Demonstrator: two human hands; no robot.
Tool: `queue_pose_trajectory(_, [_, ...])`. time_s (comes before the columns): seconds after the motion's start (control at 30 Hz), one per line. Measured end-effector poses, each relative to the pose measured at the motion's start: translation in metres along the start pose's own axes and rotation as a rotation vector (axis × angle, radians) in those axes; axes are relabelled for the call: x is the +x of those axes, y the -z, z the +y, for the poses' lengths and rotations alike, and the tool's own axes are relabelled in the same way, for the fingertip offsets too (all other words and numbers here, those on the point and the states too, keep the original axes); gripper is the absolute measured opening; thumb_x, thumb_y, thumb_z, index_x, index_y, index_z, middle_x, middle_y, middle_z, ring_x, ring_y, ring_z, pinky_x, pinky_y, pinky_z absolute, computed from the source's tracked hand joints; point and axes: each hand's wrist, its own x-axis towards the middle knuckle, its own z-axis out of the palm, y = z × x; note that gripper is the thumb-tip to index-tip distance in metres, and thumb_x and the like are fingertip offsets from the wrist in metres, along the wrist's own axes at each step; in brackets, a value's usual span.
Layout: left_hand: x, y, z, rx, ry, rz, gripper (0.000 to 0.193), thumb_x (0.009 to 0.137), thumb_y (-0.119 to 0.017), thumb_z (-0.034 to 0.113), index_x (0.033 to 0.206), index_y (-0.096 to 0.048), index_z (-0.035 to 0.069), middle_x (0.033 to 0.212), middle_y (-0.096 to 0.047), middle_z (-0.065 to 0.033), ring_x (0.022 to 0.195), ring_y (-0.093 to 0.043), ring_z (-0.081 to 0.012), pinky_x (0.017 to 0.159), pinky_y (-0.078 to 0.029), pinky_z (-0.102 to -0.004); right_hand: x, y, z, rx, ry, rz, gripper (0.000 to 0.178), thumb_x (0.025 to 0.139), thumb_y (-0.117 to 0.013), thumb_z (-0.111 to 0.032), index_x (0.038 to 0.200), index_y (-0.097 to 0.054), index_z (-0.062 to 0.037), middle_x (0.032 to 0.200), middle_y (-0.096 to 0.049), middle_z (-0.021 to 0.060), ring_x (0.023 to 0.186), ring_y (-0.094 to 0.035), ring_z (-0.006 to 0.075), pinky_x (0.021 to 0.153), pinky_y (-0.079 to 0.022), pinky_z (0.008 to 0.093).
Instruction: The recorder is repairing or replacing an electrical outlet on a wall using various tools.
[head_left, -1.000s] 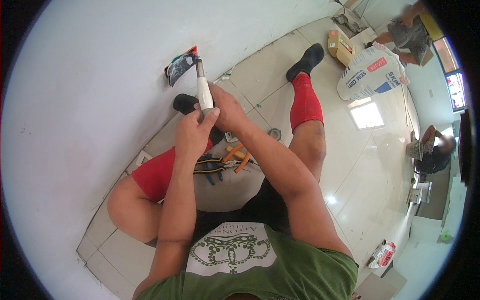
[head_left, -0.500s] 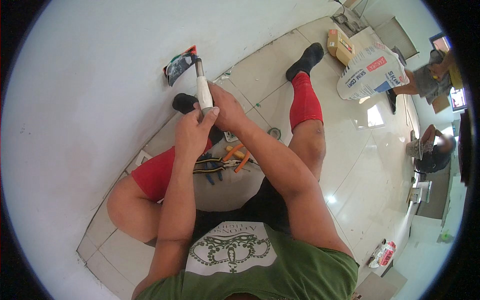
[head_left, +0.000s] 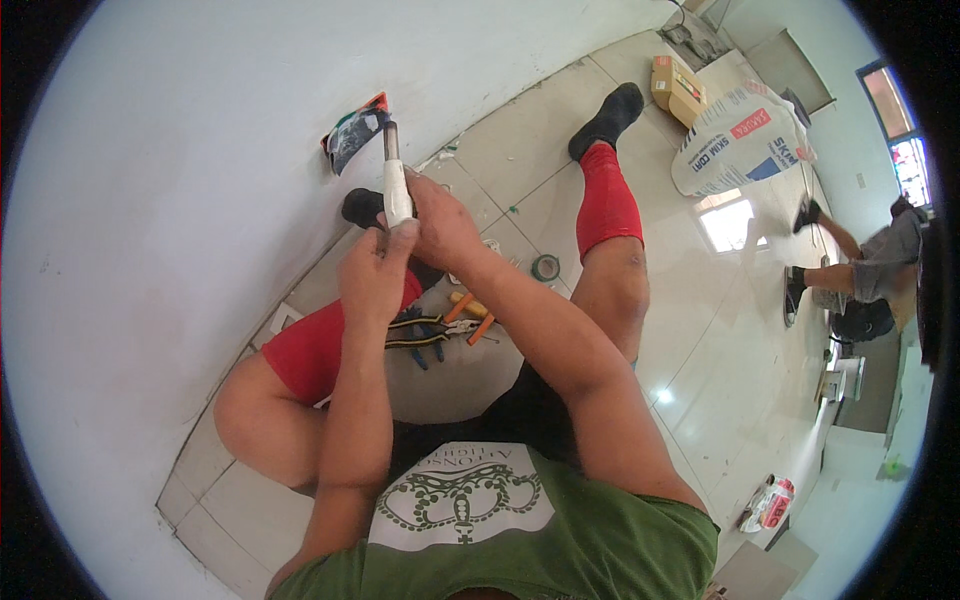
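Observation:
Both hands are around a slim tool (head_left: 397, 185) with a white cylindrical handle and a grey metal tube at its far end; its exact kind does not show. My right hand (head_left: 442, 222) wraps the handle from the right. Lower down, my left hand (head_left: 372, 272) is closed at the handle's base, its thumb against it. The metal tip points at an orange-edged wall box (head_left: 352, 138) with dark and whitish material inside; whether they touch, I cannot tell. Between my legs lie pliers (head_left: 462, 327) with black-and-yellow handles, a blue-handled tool (head_left: 428, 345) and orange-handled pieces (head_left: 481, 330).
A green tape roll (head_left: 545, 267) lies on the tiled floor right of my forearm. Farther off are a cardboard box (head_left: 678, 92) and a large white sack (head_left: 735, 145). A person (head_left: 880, 255) walks at the far right. The white wall (head_left: 180, 200) runs along my left.
My hands and the tool have shifted slightly left and the tool stands more upright. The walking person has moved from beside the sack toward me, partly covering another person.

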Motion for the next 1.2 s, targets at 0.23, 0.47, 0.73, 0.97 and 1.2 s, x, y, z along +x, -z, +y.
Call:
queue_pose_trajectory(0.23, [0.010,0.014,-0.031,-0.194,0.134,0.066,0.054,0.098,-0.063,0.054,0.086,-0.062,0.001,0.074,-0.060,-0.0037,0.065,-0.055,-0.0141,0.062,-0.045,-0.0314,0.002,-0.004,-0.001,-0.023,0.019,-0.022,0.072,0.089,-0.072,-0.036,0.146,-0.045,-0.0014,0.134,-0.059,0.0238,0.124,-0.057,0.0404,0.104,-0.048,0.0460])
queue_pose_trajectory(0.47, [0.008,0.014,-0.022,-0.307,0.093,0.082,0.052,0.099,-0.059,0.056,0.090,-0.062,0.005,0.078,-0.060,-0.0025,0.066,-0.056,-0.0101,0.055,-0.050,-0.0261,0.002,-0.006,-0.001,-0.030,0.019,0.021,0.072,0.088,-0.074,-0.035,0.146,-0.045,-0.0014,0.130,-0.061,0.0245,0.120,-0.059,0.0416,0.101,-0.049,0.0469])
queue_pose_trajectory(0.73, [0.008,0.014,-0.025,-0.298,0.123,0.082,0.054,0.100,-0.058,0.057,0.094,-0.064,0.003,0.078,-0.061,-0.0033,0.066,-0.056,-0.0107,0.055,-0.050,-0.0257,0.003,-0.004,-0.003,-0.022,-0.011,0.018,0.071,0.089,-0.074,-0.037,0.144,-0.046,-0.0016,0.125,-0.063,0.0248,0.116,-0.061,0.0429,0.098,-0.050,0.0482])
queue_pose_trajectory(0.97, [0.009,0.015,-0.025,-0.298,0.120,0.071,0.055,0.100,-0.057,0.056,0.095,-0.064,0.002,0.080,-0.061,-0.0052,0.067,-0.057,-0.0116,0.055,-0.052,-0.0269,0.003,-0.005,0.001,-0.018,0.037,0.062,0.072,0.089,-0.075,-0.037,0.144,-0.046,-0.0002,0.126,-0.062,0.0260,0.117,-0.060,0.0431,0.098,-0.050,0.0477])
queue_pose_trajectory(1.2, [0.008,0.017,-0.021,-0.279,0.128,0.074,0.057,0.100,-0.056,0.057,0.094,-0.064,0.001,0.081,-0.062,-0.0061,0.069,-0.058,-0.0122,0.055,-0.052,-0.0271,0.003,-0.006,0.002,-0.015,0.048,0.059,0.072,0.089,-0.075,-0.036,0.144,-0.046,0.0003,0.126,-0.062,0.0255,0.117,-0.060,0.0427,0.098,-0.050,0.0477])
